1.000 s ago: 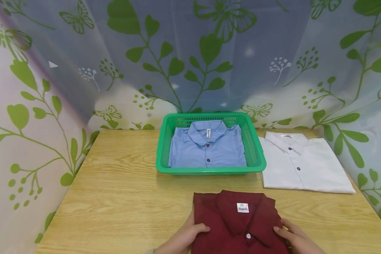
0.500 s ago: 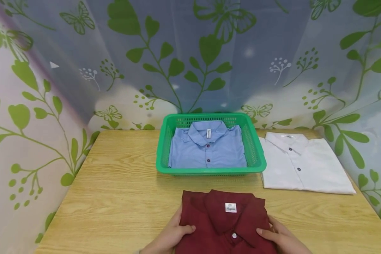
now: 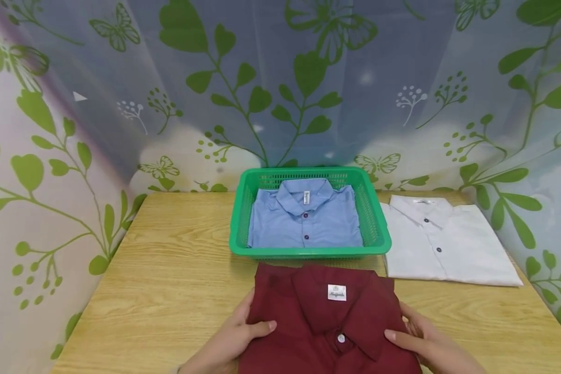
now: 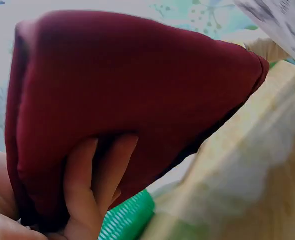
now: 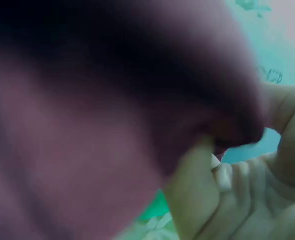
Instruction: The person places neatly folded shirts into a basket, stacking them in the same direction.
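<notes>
A folded dark red shirt (image 3: 322, 322), collar toward the basket, is held between both hands at the front of the table. My left hand (image 3: 234, 332) grips its left side, thumb on top; in the left wrist view, fingers (image 4: 80, 185) press the underside of the red shirt (image 4: 117, 80), which is raised off the table. On the other side my right hand (image 3: 425, 340) pinches the shirt's edge, thumb above. Blurred red cloth (image 5: 87, 150) fills much of the right wrist view, beside the right hand (image 5: 247, 190). Just beyond the collar stands a green basket (image 3: 308, 251) with a folded light blue shirt (image 3: 280, 223) inside.
A folded white shirt (image 3: 453, 246) lies on the wooden table (image 3: 177, 249) right of the basket, close against it. Behind and at both sides hangs a curtain (image 3: 271, 78) printed with green leaves and butterflies.
Both hands have carried the red shirt leftward, then up and nearer the basket, and it looks larger now. The basket, the blue shirt and the white shirt stay where they were.
</notes>
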The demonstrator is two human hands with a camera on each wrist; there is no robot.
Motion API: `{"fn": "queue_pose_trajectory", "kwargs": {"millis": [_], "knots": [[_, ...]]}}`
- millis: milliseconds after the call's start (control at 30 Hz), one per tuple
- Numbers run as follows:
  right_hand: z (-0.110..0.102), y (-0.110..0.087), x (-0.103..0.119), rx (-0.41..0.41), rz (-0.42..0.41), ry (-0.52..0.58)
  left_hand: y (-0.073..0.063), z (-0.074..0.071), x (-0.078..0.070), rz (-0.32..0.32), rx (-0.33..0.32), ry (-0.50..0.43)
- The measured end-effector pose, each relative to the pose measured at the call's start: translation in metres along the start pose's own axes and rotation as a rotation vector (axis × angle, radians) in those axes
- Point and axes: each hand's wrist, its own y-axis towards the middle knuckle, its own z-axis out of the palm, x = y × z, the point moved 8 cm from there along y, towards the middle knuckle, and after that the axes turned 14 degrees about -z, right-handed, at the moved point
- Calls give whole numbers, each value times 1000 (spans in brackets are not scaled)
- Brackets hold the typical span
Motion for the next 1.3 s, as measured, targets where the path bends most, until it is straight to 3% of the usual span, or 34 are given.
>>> {"fn": "queue_pose_trajectory", "kwargs": {"millis": [100, 267, 367, 567, 833, 1133, 1300], "knots": [[0, 2, 18, 8, -29, 11, -6, 0, -14, 3, -12, 12], [3, 15, 51, 1, -175, 111, -10, 1, -42, 44, 4, 29], [0, 25, 66, -46, -245, 131, -8, -3, -57, 59, -4, 30], [-9, 46, 87, -101, -299, 128, 4, -13, -83, 76, -32, 28], [-25, 79, 118, -141, -317, 130, 28, -29, -120, 113, -81, 29], [-50, 124, 148, -152, -277, 266, 69, -45, -167, 157, -165, 85], [-65, 150, 151, -171, -219, 155, 93, -58, -178, 125, -229, 127]]}}
